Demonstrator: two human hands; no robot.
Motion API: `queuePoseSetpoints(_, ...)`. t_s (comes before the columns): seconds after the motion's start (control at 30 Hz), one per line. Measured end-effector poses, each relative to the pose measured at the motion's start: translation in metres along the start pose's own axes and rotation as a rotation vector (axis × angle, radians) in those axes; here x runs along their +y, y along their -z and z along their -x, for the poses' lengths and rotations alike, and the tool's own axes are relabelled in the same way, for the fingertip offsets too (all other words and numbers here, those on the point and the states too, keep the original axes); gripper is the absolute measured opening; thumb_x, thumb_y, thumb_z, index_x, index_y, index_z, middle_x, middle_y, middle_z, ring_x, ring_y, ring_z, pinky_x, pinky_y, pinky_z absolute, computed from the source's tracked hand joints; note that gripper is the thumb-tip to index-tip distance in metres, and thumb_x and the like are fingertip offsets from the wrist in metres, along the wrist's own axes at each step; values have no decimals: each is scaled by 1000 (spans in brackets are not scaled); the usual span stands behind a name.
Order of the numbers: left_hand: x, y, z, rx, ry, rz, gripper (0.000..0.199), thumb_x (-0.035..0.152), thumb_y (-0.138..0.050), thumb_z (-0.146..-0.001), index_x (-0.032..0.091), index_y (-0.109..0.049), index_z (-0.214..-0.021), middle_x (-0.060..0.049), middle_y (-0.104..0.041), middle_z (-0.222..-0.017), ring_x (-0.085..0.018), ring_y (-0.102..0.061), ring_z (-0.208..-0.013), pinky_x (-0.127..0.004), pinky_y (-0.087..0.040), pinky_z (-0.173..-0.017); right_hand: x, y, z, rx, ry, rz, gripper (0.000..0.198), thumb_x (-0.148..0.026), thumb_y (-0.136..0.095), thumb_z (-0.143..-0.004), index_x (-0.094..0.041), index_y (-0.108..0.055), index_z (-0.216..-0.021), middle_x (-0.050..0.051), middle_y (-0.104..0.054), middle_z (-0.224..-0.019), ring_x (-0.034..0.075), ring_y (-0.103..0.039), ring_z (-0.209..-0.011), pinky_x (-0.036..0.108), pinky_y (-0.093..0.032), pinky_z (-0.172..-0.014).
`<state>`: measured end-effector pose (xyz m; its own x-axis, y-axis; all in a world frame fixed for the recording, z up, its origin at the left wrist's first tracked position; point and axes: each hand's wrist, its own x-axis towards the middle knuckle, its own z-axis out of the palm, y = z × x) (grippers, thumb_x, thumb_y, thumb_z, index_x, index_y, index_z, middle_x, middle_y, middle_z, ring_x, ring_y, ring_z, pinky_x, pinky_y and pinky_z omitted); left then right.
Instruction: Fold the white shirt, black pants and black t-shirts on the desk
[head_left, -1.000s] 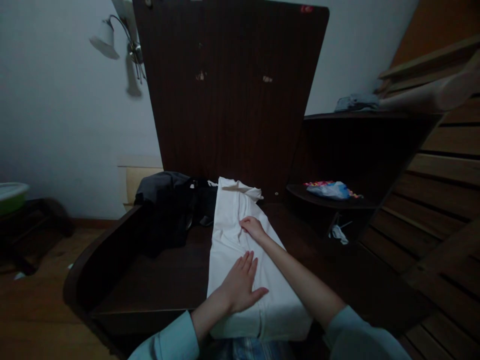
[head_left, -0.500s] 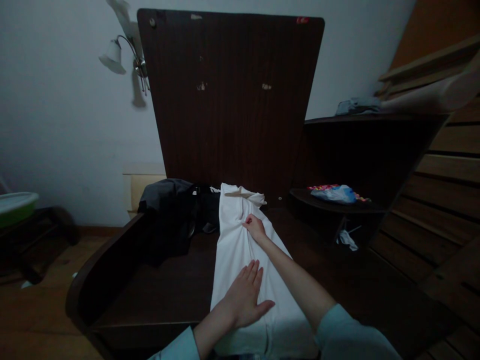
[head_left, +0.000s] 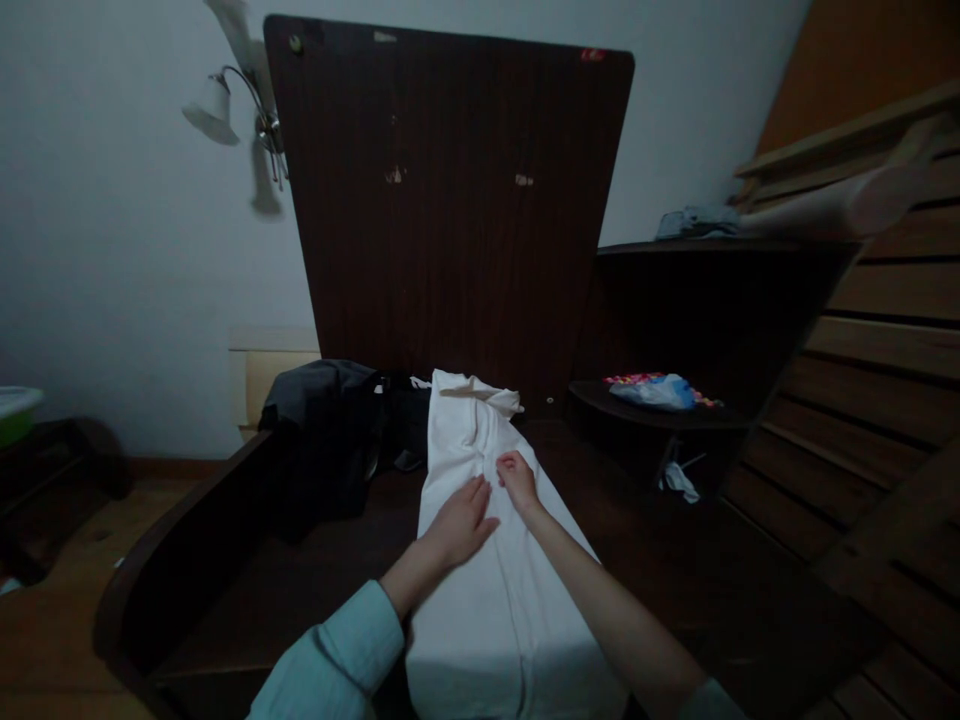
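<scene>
A long white garment [head_left: 469, 590], folded into a narrow strip, lies lengthwise in front of me on a dark wooden surface. Creases run down its middle, and its far end is bunched up. My left hand [head_left: 463, 520] rests flat on the cloth at its left half, fingers stretched forward and thumb out to the right. Just beyond and to the right, my right hand [head_left: 519, 484] is at the cloth with fingers curled together. Whether any fabric is pinched between those fingertips is too dark to make out.
Dark clothing [head_left: 322, 430] is heaped left of the garment's far end. Behind stands a tall dark board [head_left: 457, 220]. At right, a corner shelf [head_left: 637, 410] bears a plastic bag [head_left: 660, 392]. The seat's raised left side [head_left: 172, 570] curves toward me; wooden slats [head_left: 885, 350] stand far right.
My left hand has slid forward along the garment, close to the right hand. My right hand has moved slightly back toward me, away from the fold it was pinching. The view has shifted slightly.
</scene>
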<state>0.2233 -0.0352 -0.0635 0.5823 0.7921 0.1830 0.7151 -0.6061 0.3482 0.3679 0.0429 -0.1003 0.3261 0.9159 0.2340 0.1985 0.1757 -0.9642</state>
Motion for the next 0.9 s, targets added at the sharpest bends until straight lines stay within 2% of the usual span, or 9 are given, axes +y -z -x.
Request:
queuePoseSetpoints(0.1, -2, -11, 1, -84, 31, -75, 63, 45, -33, -85, 4, -29, -133, -19, -22, -141, -27, -17, -132, -41, -18, -106, 1, -1, 4, -3, -21, -46, 7, -28, -47, -63, -22, -45, -65, -6, -48, -51, 10, -47, -42, 21, -37, -43)
queuePoseSetpoints(0.23, 4, -15, 10, -121, 31, -111, 69, 53, -28, -85, 5, -25, -135, -19, -18, -143, -26, -12, -133, -42, -16, -106, 1, 1, 11, -14, -12, -52, 8, -29, -47, -64, -21, -46, -66, -7, -48, -51, 9, -47, -41, 21, -37, -42)
queuePoseSetpoints(0.33, 9, -13, 13, -115, 12, -120, 71, 55, -29, -84, 4, -28, -134, -19, -22, -141, -27, -16, -132, -42, -18, -106, 3, 2, 17, -39, 29, -12, 8, -29, -47, -65, -21, -47, -67, -7, -50, -53, 9, -47, -41, 21, -37, -43)
queuePoseSetpoints(0.43, 11, -13, 12, -53, 16, -124, 68, 53, -32, -83, 5, -34, -131, -19, -31, -138, -27, -24, -130, -39, -22, -105, 3, 1, 16, -77, 66, 20, 7, -28, -48, -65, -21, -49, -67, -6, -53, -55, 9, -49, -43, 21, -39, -45)
queuePoseSetpoints(0.5, 11, -14, 11, -31, 30, -115, 66, 52, -32, -83, 5, -36, -130, -18, -32, -138, -27, -25, -129, -39, -22, -105, -1, -2, 8, -73, 55, 13, 7, -28, -48, -65, -21, -48, -67, -4, -55, -57, 9, -50, -43, 21, -39, -44)
queuePoseSetpoints(0.63, 11, -15, 11, -71, 31, -65, 64, 50, -30, -85, 8, -31, -133, -16, -25, -141, -25, -20, -131, -42, -20, -105, -21, -12, -21, -54, 36, 19, 10, -29, -49, -65, -20, -46, -68, -2, -58, -60, 9, -51, -43, 20, -38, -41)
queuePoseSetpoints(0.8, 10, -13, 12, -98, 29, -44, 65, 49, -29, -85, 8, -27, -135, -15, -23, -142, -25, -17, -132, -42, -17, -106, -33, -30, -48, -126, 45, 87, 14, -26, -58, -58, -19, -46, -59, -5, -51, -44, 10, -48, -39, 20, -36, -40)
queuePoseSetpoints(0.9, 9, -15, 11, -94, 28, -47, 66, 50, -29, -85, 7, -28, -135, -15, -24, -142, -25, -17, -132, -42, -17, -106, -32, -33, -57, -113, 81, 135, 14, -19, -59, -54, -19, -45, -54, -7, -48, -41, 10, -48, -41, 21, -37, -44)
